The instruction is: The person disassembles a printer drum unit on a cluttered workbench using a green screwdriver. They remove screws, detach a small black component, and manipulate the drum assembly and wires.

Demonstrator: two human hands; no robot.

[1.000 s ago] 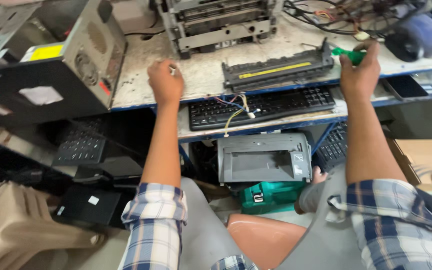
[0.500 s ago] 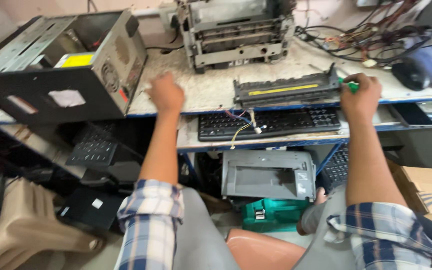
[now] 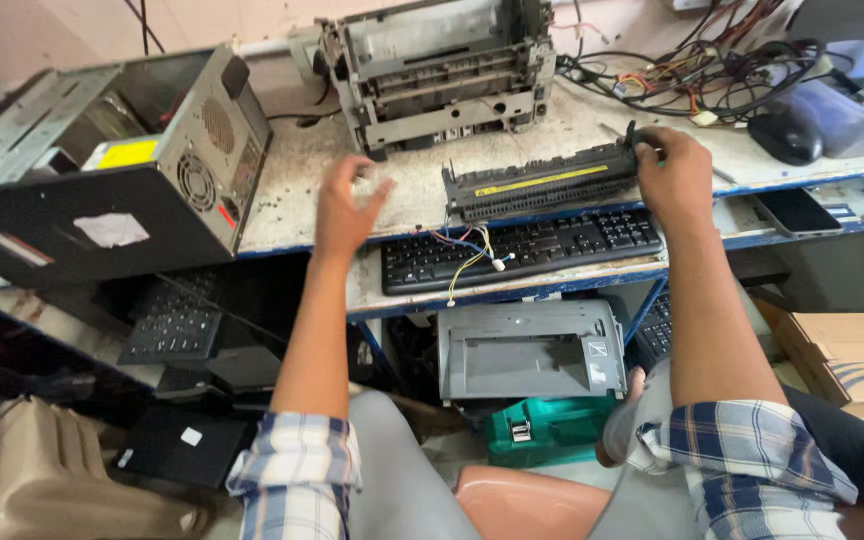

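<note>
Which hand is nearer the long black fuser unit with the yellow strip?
Right. The right hand grips the right end of the fuser unit. The left hand hovers open, apart from its left end.

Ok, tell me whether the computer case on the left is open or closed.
Open. The computer case lies with its side panel off, bare metal frame and inner parts showing from above.

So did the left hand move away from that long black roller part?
No, the left hand moved right, closer to the long black roller part, its fingers now open.
</note>
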